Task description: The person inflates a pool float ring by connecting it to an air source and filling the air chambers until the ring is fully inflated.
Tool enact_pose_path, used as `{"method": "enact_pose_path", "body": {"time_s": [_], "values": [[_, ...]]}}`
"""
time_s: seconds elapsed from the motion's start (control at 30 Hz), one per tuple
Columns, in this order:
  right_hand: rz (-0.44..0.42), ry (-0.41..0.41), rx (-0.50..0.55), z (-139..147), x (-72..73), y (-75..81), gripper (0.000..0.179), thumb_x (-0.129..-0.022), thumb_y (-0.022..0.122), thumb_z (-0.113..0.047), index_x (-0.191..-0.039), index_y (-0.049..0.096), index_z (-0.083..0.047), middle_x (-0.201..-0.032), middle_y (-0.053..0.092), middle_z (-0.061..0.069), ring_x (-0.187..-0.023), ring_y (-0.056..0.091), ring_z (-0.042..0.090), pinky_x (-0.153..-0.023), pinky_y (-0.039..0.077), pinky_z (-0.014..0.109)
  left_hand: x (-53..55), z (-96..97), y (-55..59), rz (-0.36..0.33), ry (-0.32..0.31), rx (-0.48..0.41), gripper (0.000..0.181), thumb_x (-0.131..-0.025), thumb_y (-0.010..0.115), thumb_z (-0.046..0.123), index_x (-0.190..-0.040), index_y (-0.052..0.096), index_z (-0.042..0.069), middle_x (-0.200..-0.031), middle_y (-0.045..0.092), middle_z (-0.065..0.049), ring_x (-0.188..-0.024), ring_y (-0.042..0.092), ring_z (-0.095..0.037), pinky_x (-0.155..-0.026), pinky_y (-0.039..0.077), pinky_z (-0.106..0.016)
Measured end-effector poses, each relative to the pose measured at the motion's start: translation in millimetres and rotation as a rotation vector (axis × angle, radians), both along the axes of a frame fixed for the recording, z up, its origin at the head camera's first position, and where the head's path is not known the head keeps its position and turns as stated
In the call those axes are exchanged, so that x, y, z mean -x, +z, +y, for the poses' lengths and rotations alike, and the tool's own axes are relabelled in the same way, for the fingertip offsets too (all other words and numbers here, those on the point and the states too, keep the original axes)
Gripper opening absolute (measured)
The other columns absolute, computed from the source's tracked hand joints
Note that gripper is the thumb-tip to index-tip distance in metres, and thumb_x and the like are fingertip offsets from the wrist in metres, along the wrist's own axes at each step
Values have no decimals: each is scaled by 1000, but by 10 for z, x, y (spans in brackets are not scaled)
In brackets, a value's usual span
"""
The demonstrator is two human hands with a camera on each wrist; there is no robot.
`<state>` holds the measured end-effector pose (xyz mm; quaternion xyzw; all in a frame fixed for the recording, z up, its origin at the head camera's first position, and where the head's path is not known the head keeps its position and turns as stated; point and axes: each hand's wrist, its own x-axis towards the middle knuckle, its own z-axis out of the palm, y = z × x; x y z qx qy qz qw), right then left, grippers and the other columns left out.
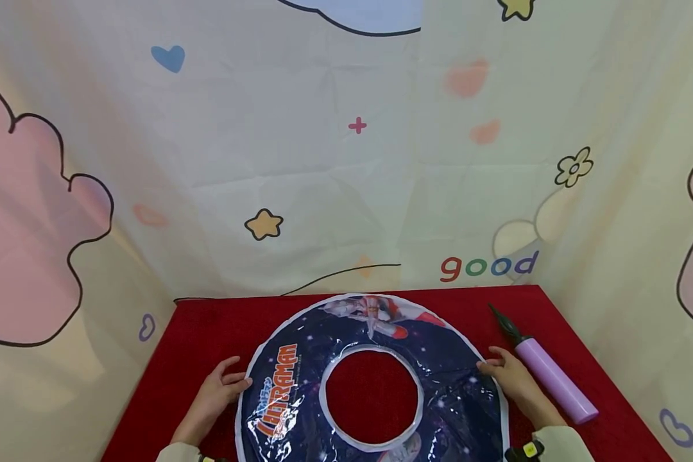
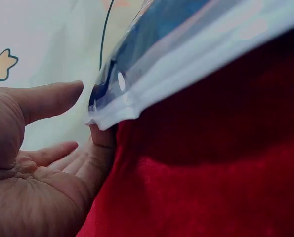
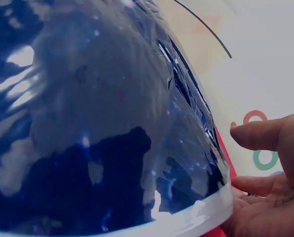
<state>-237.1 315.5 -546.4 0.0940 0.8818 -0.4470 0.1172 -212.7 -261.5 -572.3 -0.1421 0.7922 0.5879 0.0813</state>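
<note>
A dark blue swim ring [image 1: 289, 333] with a white rim, orange lettering and printed figures lies on the red cloth, its near edge cut off by the frame. Its film bulges and creases at the right. My left hand [image 1: 216, 393] is at the ring's left edge; in the left wrist view the fingers [image 2: 101, 148] reach under the white seam while the thumb stands off it. At the right edge is my right hand [image 1: 516, 382]. Seen from the right wrist, that thumb [image 3: 258, 136] is raised apart from the film, with the other fingers beside the rim.
Right of my right hand lies a purple hand pump [image 1: 557, 378] with a black nozzle pointing away. The red table [image 1: 208, 321] ends against a printed curtain [image 1: 300, 160] at the back, which also hangs along both sides.
</note>
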Motion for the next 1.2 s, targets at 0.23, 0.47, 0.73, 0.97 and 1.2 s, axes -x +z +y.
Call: {"method": "enact_pose_path", "body": {"time_s": [0.23,0.47,0.73,0.97,1.2], "values": [[-52,-55,158,54,40,-110,53,-98,55,-34,-128,53,10,-111,68,17,-97,64,21,-81,53,34,10,20,-35,-58,-69,-31,43,-91,65,12,-126,52,-10,-94,71,-11,-79,69,-20,-68,57,-37],[-96,6,391,68,43,-179,53,-98,53,-23,-141,41,5,-109,70,8,-93,68,18,-80,56,33,-23,-71,-34,-161,-338,-180,58,-94,62,17,-141,36,-5,-101,71,-11,-86,72,-26,-74,59,-46],[-40,63,424,96,74,-191,59,-100,53,-20,-149,30,3,-120,66,9,-98,67,14,-83,54,29,-11,-66,-22,-144,-364,-207,55,-95,60,12,-143,37,-4,-102,72,-12,-87,73,-28,-74,59,-46],[38,60,479,90,49,-76,57,-101,52,-18,-149,31,2,-110,69,-6,-93,68,9,-81,56,28,16,-22,-9,-50,-318,-208,50,-99,54,10,-143,38,-6,-104,73,-16,-87,73,-27,-73,59,-43],[78,63,463,61,36,9,57,-103,49,-20,-151,29,2,-115,67,-7,-95,67,5,-83,55,26,60,-18,-23,-46,-193,-119,38,-101,47,14,-136,52,-2,-103,73,-13,-85,71,-23,-73,59,-40]]}}
